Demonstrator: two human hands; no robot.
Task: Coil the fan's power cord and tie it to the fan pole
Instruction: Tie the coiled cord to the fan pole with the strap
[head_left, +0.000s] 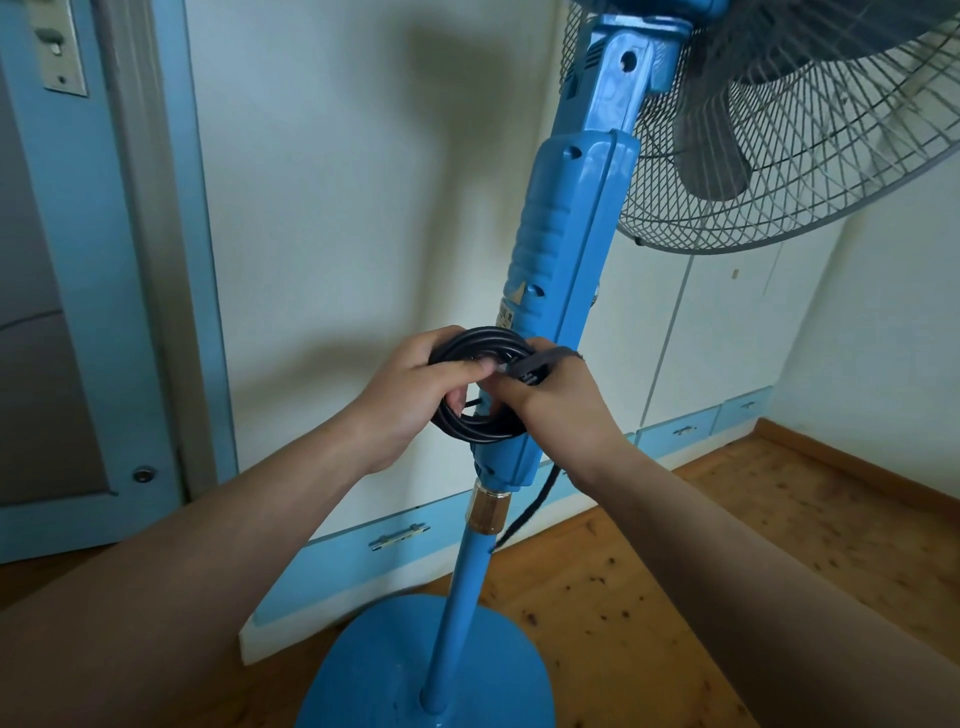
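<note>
Against the fan pole: the coiled power cord (480, 384) was held at the lower end of the thick blue pole housing (563, 270), just above the brass collar (485, 506).
Left hand (410, 395): clenched on the left side of the coil, thumb over its front and fingers through the centre, pinning the loops together.
Right hand (556, 400): grasping the coil's right side together with a dark strap (550, 358), apparently a tie, that crossed the loops beside the pole.
Cord tail: a black length (535, 501) hung from behind the right wrist toward the thin lower pole (462, 613); its far end was hidden.
Stage (judged): coiling looked done; the tying to the pole appeared to be in hand, not yet finished.
Handling (judged): the cord seemed light, springy and smooth-jacketed, so loops would likely splay if released; best gripped across all turns at once, at the side nearest the pole.
Surroundings: round blue base (363, 665), wooden floor (727, 545), fan guard (810, 171) above.
</note>
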